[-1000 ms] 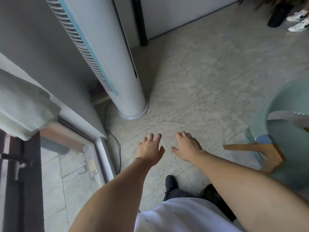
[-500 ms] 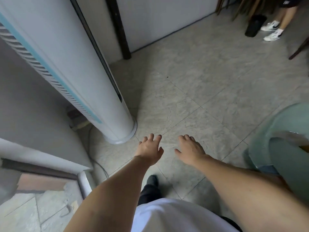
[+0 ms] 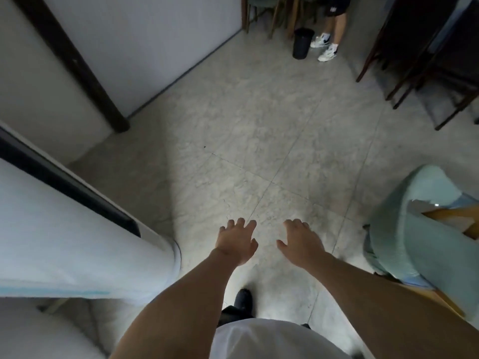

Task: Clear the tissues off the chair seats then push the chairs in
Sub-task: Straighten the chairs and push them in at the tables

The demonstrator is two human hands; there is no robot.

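- Two hands in view, both stretched forward over the floor, palms down, side by side with a gap between them.
- Left hand [image 3: 237,240]: fingers spread and relaxed, nothing held, nothing touched.
- Right hand [image 3: 300,242]: same, fingers loosely extended, empty.
- One dark shoe [image 3: 243,300] at 6 o'clock from the hands, below them on the tile; white shirt [image 3: 272,340] at the bottom edge.
- One white tower fan [image 3: 77,244] at 9 o'clock of the left hand, near its forearm, with a dark stripe along its length.
- One pale green upholstered chair [image 3: 404,229] at 3 o'clock of the right hand, just beside the right forearm; wooden frame parts showed under it.
- One white tissue-like sheet [image 3: 420,207] lay on that chair's seat; blurred, could not confirm more than one.
- Tiled floor [image 3: 259,141] ran from the hands out to 12 o'clock.
- One dark post [image 3: 77,66] against the white wall at 11 o'clock.
- One black bin [image 3: 302,44] at 12–1 o'clock, far end of the floor.
- Second person just beside the bin: two legs, two white sneakers [image 3: 327,49].
- Dark wooden chair legs [image 3: 404,73] at 1–2 o'clock, well apart from the hands; count unclear.
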